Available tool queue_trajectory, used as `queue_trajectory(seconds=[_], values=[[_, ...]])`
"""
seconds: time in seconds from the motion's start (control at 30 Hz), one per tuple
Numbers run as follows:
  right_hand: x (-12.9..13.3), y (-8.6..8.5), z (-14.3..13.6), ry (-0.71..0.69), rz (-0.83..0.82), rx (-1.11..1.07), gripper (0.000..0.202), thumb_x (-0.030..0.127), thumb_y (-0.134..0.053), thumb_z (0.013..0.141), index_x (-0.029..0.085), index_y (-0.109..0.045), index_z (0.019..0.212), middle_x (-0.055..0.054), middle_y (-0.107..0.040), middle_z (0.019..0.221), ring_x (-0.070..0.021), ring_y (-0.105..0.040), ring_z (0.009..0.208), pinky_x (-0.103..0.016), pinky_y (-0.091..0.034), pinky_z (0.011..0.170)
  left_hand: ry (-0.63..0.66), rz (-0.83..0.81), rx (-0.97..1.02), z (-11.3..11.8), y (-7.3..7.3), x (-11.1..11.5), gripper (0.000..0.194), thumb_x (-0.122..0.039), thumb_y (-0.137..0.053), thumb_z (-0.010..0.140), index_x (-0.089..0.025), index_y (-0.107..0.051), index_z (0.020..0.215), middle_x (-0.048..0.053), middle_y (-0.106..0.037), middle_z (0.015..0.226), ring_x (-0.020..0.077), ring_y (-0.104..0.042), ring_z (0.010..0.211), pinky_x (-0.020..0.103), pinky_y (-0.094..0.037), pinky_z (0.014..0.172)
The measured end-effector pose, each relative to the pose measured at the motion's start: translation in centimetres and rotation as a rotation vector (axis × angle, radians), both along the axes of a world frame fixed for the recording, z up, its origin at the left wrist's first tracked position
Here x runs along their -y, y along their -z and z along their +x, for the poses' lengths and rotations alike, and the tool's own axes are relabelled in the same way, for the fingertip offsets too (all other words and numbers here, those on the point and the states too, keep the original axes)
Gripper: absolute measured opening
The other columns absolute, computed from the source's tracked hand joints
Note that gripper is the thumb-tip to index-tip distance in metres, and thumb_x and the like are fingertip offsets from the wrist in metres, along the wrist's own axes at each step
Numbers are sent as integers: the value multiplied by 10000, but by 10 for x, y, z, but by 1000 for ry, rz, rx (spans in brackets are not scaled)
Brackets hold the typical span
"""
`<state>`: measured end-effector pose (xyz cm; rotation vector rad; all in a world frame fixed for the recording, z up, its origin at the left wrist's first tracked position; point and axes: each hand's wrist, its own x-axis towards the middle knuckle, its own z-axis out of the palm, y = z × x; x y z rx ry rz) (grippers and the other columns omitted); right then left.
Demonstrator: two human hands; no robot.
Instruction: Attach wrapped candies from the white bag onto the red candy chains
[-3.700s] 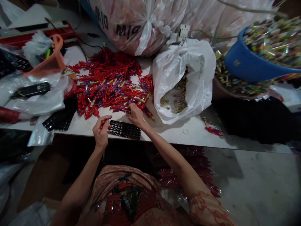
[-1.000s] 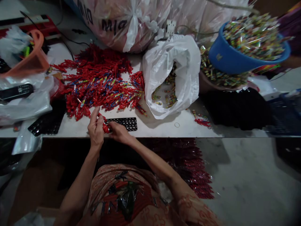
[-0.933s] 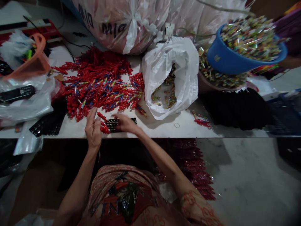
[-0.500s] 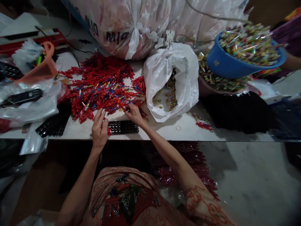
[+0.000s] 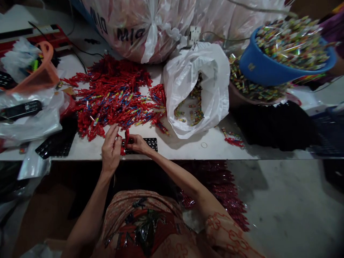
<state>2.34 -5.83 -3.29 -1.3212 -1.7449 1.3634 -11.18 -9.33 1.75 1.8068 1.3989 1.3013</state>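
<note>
A black perforated tray (image 5: pixel 152 143) lies near the table's front edge. My left hand (image 5: pixel 110 150) is closed around its left end, fingers together and stretched away from me. Small red pieces (image 5: pixel 123 149) show beside that thumb. Over the tray, my right hand (image 5: pixel 138 144) pinches a small red plastic figure (image 5: pixel 127 135), which stands upright; its exact kind is too small to tell. Just beyond both hands spreads a large heap of red figures (image 5: pixel 115 86) with blue and yellow bits.
Right of the heap stands an open white plastic bag (image 5: pixel 215 93) holding small colourful pieces. A blue basin (image 5: pixel 258 70) of similar pieces is farther right, beside black cloth (image 5: pixel 268 125). Big tied bags (image 5: pixel 129 21) line the back. An orange basket (image 5: pixel 40 71) and a phone (image 5: pixel 24 109) are left.
My right hand has moved from the edge of the heap down and left to the tray, bringing a red figure with it. My left hand stays at the tray's left end.
</note>
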Motion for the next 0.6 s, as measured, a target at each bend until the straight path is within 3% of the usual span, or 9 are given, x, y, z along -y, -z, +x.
queue_trajectory(seconds=[0.1,0.27,0.43,0.5,0.6], values=[[1,1,-2,-37,35,84,78,188,-607,762,134,-598,817,33,-563,715,-104,-500,665,-204,-342,618,17,-2,-2,-2,0,0,398,-380,-450,940,-242,-577,1291,72,-529,1391,189,-462,1304,376,-331,1131],[7,-6,-6,-121,217,421,116,228,-571,847,145,-602,921,-39,-618,899,-150,-551,764,-235,-353,645,33,1,-44,0,1,-4,398,-385,-466,931,-225,-581,1277,86,-529,1388,196,-465,1301,387,-346,1117],[-2,-22,10,-242,231,541,189,195,-567,847,151,-608,1026,-71,-631,1048,-175,-594,899,-240,-419,722,2,48,-93,2,-4,-6,303,-364,-476,916,-205,-677,1078,82,-604,1280,206,-527,1230,400,-393,1075],[-17,-34,28,-162,225,592,237,156,-568,833,145,-607,1067,-88,-627,1108,-186,-598,962,-251,-441,781,-24,61,-94,0,-6,-3,272,-337,-474,911,-194,-692,989,83,-643,1202,202,-574,1160,395,-422,1044],[-43,-51,52,70,202,843,274,131,-446,888,141,-607,1109,-146,-596,1192,-238,-606,1024,-319,-461,827,-53,69,-101,0,-7,1,240,-307,-487,896,-185,-691,933,89,-647,1190,207,-584,1141,393,-439,1022]])
